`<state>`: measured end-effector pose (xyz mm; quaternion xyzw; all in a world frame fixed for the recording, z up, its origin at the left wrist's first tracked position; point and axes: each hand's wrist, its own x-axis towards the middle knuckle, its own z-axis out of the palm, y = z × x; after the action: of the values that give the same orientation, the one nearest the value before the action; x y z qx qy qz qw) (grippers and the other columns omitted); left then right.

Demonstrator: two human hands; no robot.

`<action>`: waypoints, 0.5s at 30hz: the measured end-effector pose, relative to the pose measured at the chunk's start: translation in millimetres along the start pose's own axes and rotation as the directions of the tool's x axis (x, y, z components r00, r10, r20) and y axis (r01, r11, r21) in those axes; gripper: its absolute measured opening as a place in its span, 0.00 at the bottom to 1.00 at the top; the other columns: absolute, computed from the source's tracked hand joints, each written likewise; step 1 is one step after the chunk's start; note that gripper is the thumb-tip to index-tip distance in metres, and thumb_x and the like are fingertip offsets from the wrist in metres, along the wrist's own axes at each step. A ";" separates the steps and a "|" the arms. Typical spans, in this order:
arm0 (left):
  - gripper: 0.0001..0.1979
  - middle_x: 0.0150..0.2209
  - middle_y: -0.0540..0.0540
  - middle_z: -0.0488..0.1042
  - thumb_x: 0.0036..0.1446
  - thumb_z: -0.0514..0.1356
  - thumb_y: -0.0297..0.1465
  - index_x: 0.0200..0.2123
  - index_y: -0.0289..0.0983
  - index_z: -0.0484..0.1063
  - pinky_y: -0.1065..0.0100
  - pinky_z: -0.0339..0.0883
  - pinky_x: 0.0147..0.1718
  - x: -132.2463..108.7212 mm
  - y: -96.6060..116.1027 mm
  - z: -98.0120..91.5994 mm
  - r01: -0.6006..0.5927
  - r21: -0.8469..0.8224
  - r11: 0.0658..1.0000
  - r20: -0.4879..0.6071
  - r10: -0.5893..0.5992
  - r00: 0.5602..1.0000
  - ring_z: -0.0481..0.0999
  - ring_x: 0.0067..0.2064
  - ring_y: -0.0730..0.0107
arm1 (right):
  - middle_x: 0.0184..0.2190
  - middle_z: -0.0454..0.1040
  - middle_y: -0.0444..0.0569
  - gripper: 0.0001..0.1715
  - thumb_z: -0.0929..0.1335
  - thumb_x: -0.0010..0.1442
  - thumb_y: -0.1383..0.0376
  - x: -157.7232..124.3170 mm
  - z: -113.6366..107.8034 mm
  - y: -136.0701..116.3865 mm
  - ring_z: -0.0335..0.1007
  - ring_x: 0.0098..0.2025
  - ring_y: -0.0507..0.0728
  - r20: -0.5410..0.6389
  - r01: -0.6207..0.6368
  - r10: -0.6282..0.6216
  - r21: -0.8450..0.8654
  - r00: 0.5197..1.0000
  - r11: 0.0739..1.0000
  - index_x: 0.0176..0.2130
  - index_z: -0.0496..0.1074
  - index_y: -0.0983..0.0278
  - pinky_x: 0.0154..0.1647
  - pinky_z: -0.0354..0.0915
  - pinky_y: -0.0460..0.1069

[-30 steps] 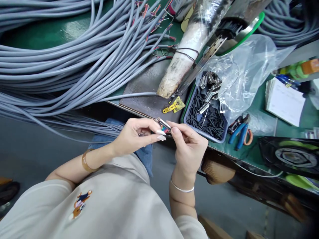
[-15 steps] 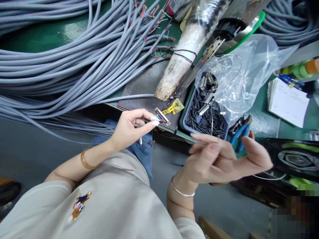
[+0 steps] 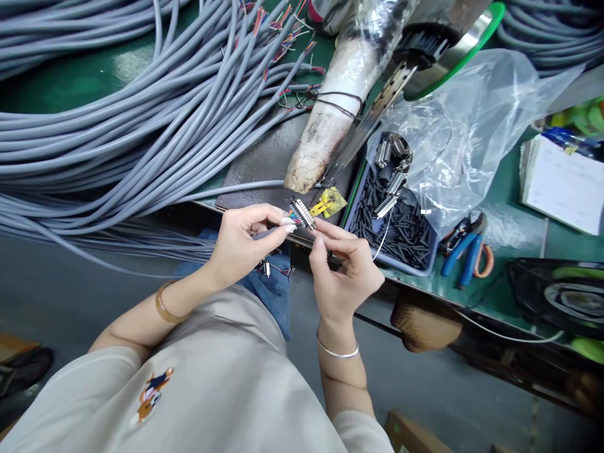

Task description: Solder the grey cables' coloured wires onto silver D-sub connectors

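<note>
My left hand (image 3: 248, 242) pinches the coloured wires at the end of a grey cable, just behind a metal D-sub connector (image 3: 302, 214). The connector tilts, with its row of pins showing. At its lower right end, the thumb and index finger of my right hand (image 3: 346, 267) close on the connector's edge; whether something small is also between them is hidden. Just beyond the connector, a yellow piece (image 3: 329, 202) lies on the dark board (image 3: 255, 160). A thin white wire (image 3: 384, 236) runs down from the parts bin (image 3: 346, 217) behind my right hand.
Bundled grey cables (image 3: 141, 138) with stripped coloured ends cover the left. A wrapped white tube (image 3: 325, 119) slants over the board beside a green-rimmed reel (image 3: 453, 56). The bin holds black sleeves and connectors. Blue-handled pliers (image 3: 460, 255), a plastic bag (image 3: 472, 126) and paper (image 3: 561, 182) lie right.
My right hand has come in from the right, above the bench edge, and its fingertips now meet the connector. My left hand has stayed nearly in place, with the connector turned slightly.
</note>
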<state>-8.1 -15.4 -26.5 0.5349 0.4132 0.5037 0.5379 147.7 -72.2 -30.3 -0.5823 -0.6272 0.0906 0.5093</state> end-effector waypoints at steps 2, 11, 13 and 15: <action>0.03 0.34 0.43 0.84 0.55 0.67 0.25 0.30 0.33 0.81 0.77 0.66 0.24 1.6 -1.6 -0.3 -0.097 0.115 0.989 -0.004 0.098 0.995 0.77 0.29 0.76 | 0.46 0.84 0.48 0.07 0.72 0.63 0.72 2.8 1.8 0.9 0.84 0.47 0.56 0.003 0.079 -0.079 -0.067 0.997 0.995 0.40 0.73 0.61 0.46 0.80 0.49; 0.05 0.32 0.47 0.83 0.58 0.64 0.21 0.32 0.34 0.79 0.75 0.66 0.27 12.6 6.7 -4.0 -0.358 0.339 0.870 0.096 0.347 0.933 0.74 0.28 0.78 | 0.47 0.84 0.49 0.06 0.72 0.63 0.71 13.6 4.7 5.0 0.85 0.44 0.55 -0.002 0.104 -0.105 -0.078 0.995 0.992 0.39 0.72 0.61 0.41 0.81 0.48; 0.05 0.31 0.48 0.82 0.58 0.64 0.20 0.32 0.34 0.78 0.75 0.66 0.28 14.2 8.7 -3.9 -0.362 0.346 0.866 0.100 0.350 0.932 0.73 0.27 0.79 | 0.47 0.84 0.48 0.06 0.72 0.63 0.71 14.8 4.6 5.4 0.85 0.42 0.55 -0.007 0.103 -0.104 -0.087 0.995 0.991 0.39 0.72 0.61 0.41 0.81 0.48; 0.05 0.31 0.48 0.82 0.58 0.64 0.20 0.32 0.34 0.78 0.75 0.67 0.28 15.3 10.1 -3.9 -0.374 0.344 0.861 0.101 0.362 0.927 0.73 0.27 0.79 | 0.47 0.84 0.49 0.07 0.73 0.63 0.71 16.4 4.3 4.9 0.85 0.42 0.55 -0.009 0.106 -0.107 -0.079 0.994 0.991 0.40 0.73 0.61 0.42 0.81 0.48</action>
<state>-10.7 -0.5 -15.4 0.7008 0.3791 0.5046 0.3325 150.8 -55.1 -27.1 -0.5679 -0.6570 0.0347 0.4946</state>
